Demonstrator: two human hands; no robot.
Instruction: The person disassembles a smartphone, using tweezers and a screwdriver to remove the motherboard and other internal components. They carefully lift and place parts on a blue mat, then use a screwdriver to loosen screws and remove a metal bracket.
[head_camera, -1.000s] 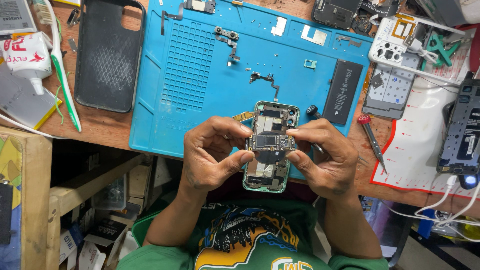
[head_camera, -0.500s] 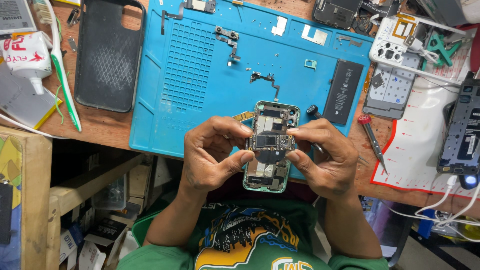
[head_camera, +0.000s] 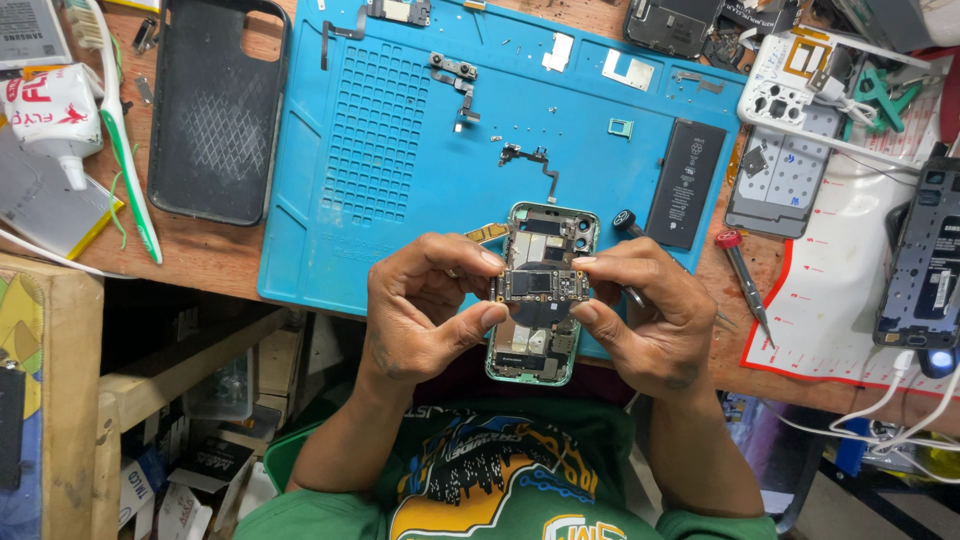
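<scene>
While the opened phone (head_camera: 540, 295) lies at the near edge of the blue mat (head_camera: 400, 150), both hands pinch a small circuit board (head_camera: 541, 285) just above it: left hand (head_camera: 425, 305) and right hand (head_camera: 645, 315) grip opposite ends, keeping fingertips off its chips. Battery (head_camera: 686, 183), loose flex parts and a screwdriver (head_camera: 742, 275) lie nearby on the table (head_camera: 210, 255).
</scene>
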